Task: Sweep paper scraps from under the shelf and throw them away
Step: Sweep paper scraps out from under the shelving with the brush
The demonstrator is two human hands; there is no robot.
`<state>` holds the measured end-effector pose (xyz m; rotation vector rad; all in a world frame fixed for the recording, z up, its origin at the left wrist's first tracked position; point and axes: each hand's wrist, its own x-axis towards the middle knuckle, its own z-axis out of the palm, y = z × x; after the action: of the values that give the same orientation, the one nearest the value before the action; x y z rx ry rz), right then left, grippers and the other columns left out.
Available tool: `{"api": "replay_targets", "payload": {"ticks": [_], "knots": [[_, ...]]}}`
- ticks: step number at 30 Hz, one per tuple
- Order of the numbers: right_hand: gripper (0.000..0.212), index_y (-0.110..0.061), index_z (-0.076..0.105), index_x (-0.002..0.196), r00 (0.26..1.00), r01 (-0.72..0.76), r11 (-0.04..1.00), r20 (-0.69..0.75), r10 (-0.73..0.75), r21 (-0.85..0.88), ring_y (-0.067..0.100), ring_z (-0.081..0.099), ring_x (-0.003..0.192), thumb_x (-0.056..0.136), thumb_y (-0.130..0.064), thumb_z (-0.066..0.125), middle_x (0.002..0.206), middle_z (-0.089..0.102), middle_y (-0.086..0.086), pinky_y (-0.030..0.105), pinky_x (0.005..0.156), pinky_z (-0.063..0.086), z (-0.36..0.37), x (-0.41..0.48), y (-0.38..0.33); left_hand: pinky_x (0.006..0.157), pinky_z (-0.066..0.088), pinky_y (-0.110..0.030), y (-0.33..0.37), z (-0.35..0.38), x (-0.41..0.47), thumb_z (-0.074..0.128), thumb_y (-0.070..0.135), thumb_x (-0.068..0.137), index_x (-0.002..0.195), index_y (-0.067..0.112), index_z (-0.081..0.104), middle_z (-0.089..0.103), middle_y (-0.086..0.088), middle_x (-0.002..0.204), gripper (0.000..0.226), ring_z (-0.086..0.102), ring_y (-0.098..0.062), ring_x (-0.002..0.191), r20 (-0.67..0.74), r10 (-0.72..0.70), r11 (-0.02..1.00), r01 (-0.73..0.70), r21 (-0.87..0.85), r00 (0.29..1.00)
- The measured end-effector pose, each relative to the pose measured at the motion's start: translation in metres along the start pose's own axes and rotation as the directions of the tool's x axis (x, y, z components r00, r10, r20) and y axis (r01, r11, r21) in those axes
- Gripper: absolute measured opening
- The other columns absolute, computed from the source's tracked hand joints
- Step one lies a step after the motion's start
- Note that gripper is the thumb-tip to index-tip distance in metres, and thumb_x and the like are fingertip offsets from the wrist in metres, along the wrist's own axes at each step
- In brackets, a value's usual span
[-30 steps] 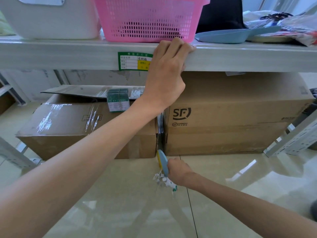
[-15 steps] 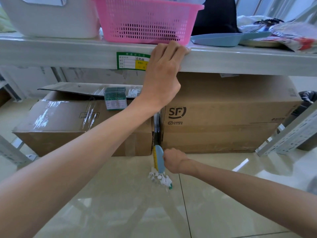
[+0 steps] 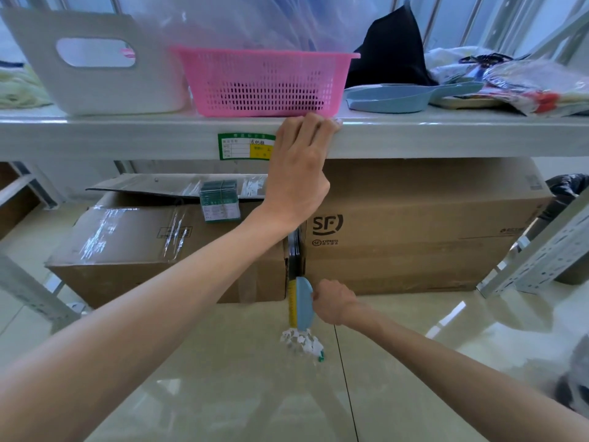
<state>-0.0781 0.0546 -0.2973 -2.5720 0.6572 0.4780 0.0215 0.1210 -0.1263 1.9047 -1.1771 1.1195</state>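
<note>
My left hand [image 3: 298,173] grips the front edge of the white metal shelf [image 3: 446,138]. Low down, my right hand [image 3: 333,301] holds a small blue brush [image 3: 302,303] with yellow bristles, standing on edge at the mouth of the dark gap [image 3: 294,253] between two cardboard boxes. A small heap of white paper scraps [image 3: 301,341] lies on the glossy tiled floor just in front of the brush, with a green bit at its near right end. A blue dustpan [image 3: 398,97] rests on top of the shelf, right of the pink basket.
Two cardboard boxes sit under the shelf: a taped box [image 3: 165,250] on the left and an SF box [image 3: 420,228] on the right. A pink basket [image 3: 264,81] and white bin [image 3: 95,59] stand on the shelf. Metal shelf legs [image 3: 535,260] slant at the right.
The view has risen and pulled back, so the shelf top shows more. My right hand with the brush has moved toward the gap between the boxes; the scraps lie where they were.
</note>
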Motion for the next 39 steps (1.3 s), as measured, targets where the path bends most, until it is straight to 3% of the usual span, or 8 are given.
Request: {"api": "replay_targets", "payload": {"ticks": [5,8,10,16,21,25,27,39], "knots": [[0.037,-0.007,0.054,0.067,0.98,0.049,0.984,0.183,-0.081,0.173,0.019,0.055,0.049,0.1,-0.021,0.043,0.068,0.058,0.01,0.028,0.047,0.051,0.023,0.003,0.001,0.092,0.035,-0.027,0.001,0.003,0.0,0.06,-0.014,0.068,0.113,0.007,0.063,0.06,-0.008,0.105,0.05,0.042,-0.021,0.101,-0.031,-0.018,1.0,0.017,-0.014,0.999],[0.032,-0.003,0.058,0.076,0.97,0.021,0.968,0.228,-0.08,0.251,0.018,0.053,0.05,0.099,-0.018,0.043,0.068,0.055,0.01,0.025,0.041,0.05,0.045,0.007,-0.003,0.091,0.034,-0.027,0.002,0.003,0.0,0.059,-0.014,0.067,0.113,0.007,0.063,0.06,-0.009,0.105,0.051,0.041,-0.021,0.101,-0.029,-0.02,1.0,0.019,-0.015,0.999],[0.029,0.0,0.063,0.086,0.973,0.008,0.961,0.221,-0.072,0.277,0.016,0.053,0.049,0.098,-0.019,0.046,0.071,0.058,0.011,0.023,0.039,0.047,0.058,0.009,-0.004,0.091,0.034,-0.027,0.001,0.004,0.0,0.059,-0.014,0.066,0.113,0.007,0.062,0.06,-0.009,0.105,0.051,0.04,-0.021,0.101,-0.032,-0.022,1.0,0.022,-0.015,0.999],[0.041,-0.013,0.044,0.056,0.994,-0.044,0.963,0.107,0.016,0.265,0.015,0.045,0.051,0.091,-0.03,0.057,0.056,0.045,0.002,0.024,0.051,0.039,0.084,0.022,0.014,0.09,0.036,-0.028,0.001,0.006,0.0,0.06,-0.015,0.066,0.113,0.008,0.061,0.059,-0.008,0.104,0.052,0.042,-0.023,0.101,-0.039,-0.02,1.0,0.02,-0.014,0.999],[0.035,-0.005,0.065,0.076,0.99,-0.096,0.954,0.124,0.063,0.284,0.011,0.049,0.046,0.094,-0.033,0.056,0.061,0.056,0.006,0.027,0.053,0.045,0.082,0.019,0.037,0.093,0.036,-0.03,0.001,0.005,-0.001,0.062,-0.015,0.068,0.113,0.008,0.061,0.059,-0.009,0.105,0.051,0.043,-0.024,0.102,-0.044,-0.009,1.0,0.009,-0.004,0.999],[0.042,-0.01,0.055,0.059,0.983,-0.155,0.96,0.131,0.127,0.234,0.01,0.05,0.039,0.094,-0.031,0.056,0.057,0.053,0.002,0.022,0.036,0.044,0.073,0.015,0.062,0.092,0.036,-0.03,0.001,0.005,0.0,0.062,-0.016,0.066,0.113,0.008,0.061,0.059,-0.008,0.104,0.053,0.043,-0.024,0.101,-0.042,-0.02,1.0,0.021,0.003,0.999],[0.038,-0.008,0.057,0.065,0.978,-0.183,0.958,0.141,0.154,0.223,0.012,0.052,0.046,0.094,-0.032,0.057,0.065,0.058,0.005,0.021,0.032,0.041,0.066,0.014,0.075,0.092,0.037,-0.03,0.002,0.006,0.0,0.061,-0.016,0.067,0.113,0.008,0.061,0.059,-0.008,0.105,0.052,0.044,-0.025,0.101,-0.042,-0.024,1.0,0.024,0.005,0.999],[0.034,-0.002,0.069,0.098,0.956,-0.286,0.958,0.087,0.282,0.039,0.024,0.063,0.067,0.09,-0.034,0.057,0.092,0.068,0.011,0.027,0.041,0.052,0.013,0.01,0.132,0.093,0.037,-0.031,0.003,0.004,0.0,0.061,-0.015,0.067,0.113,0.009,0.06,0.058,-0.008,0.106,0.052,0.047,-0.026,0.101,-0.021,-0.03,0.999,0.031,0.021,0.999]]}}
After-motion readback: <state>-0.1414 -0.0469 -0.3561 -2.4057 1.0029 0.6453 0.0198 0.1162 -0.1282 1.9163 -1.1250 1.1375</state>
